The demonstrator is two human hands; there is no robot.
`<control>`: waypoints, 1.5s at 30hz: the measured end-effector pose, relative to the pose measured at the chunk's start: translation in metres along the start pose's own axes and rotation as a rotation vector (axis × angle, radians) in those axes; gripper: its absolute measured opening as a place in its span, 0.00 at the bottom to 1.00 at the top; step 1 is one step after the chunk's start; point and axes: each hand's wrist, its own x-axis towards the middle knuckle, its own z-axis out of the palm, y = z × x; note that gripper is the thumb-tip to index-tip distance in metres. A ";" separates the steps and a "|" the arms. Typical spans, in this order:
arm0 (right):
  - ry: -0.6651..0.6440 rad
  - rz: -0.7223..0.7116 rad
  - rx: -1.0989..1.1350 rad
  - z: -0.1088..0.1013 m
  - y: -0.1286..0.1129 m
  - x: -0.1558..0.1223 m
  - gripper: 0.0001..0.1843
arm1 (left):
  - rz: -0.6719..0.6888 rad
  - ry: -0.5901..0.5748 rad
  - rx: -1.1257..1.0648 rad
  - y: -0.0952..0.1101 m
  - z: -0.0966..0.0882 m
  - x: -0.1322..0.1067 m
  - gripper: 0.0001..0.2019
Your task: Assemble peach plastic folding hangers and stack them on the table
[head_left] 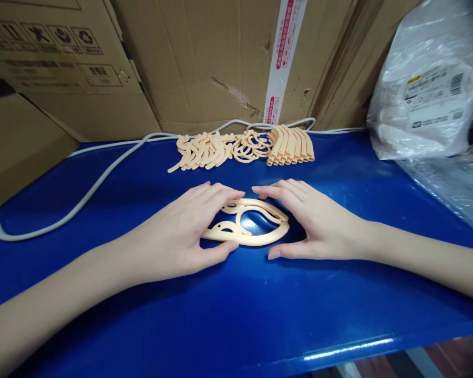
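A beige plastic folding clothes hanger [260, 239], folded up with its curved hook inside, lies flat on the blue table [236, 315]. My left hand [185, 228] spans its left end, thumb against the near edge and fingers over the far edge, covering that end. Around the right end, my right hand [315, 218] is spread with thumb and fingers apart. The right thumb tip rests just short of the hanger's near edge; whether the right fingers touch its far side I cannot tell.
Behind the hands lie loose beige parts: wavy arms [205, 149], curved hooks [248, 147] and stacked bent tubes [291, 146]. A white cable [102, 184] runs along the back and left. Cardboard boxes [213, 63] wall the rear; a plastic-wrapped roll [429, 105] stands back right.
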 end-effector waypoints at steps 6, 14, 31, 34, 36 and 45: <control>-0.040 0.014 0.014 -0.003 0.009 -0.001 0.46 | -0.144 -0.087 0.123 -0.027 -0.035 -0.008 0.23; -0.085 -0.043 -0.020 -0.009 0.016 -0.001 0.41 | -0.332 -0.183 0.176 -0.057 -0.059 -0.005 0.38; -0.087 -0.058 -0.037 -0.010 0.014 -0.002 0.36 | -0.283 -0.067 0.171 -0.063 -0.053 -0.006 0.44; -0.092 -0.056 -0.033 -0.011 0.014 -0.002 0.36 | -0.284 -0.065 0.170 -0.062 -0.052 -0.006 0.45; -0.092 -0.056 -0.033 -0.011 0.014 -0.002 0.35 | -0.291 -0.068 0.169 -0.060 -0.052 -0.005 0.44; -0.095 -0.053 -0.037 -0.011 0.014 -0.002 0.35 | -0.344 -0.093 0.166 -0.058 -0.050 -0.003 0.37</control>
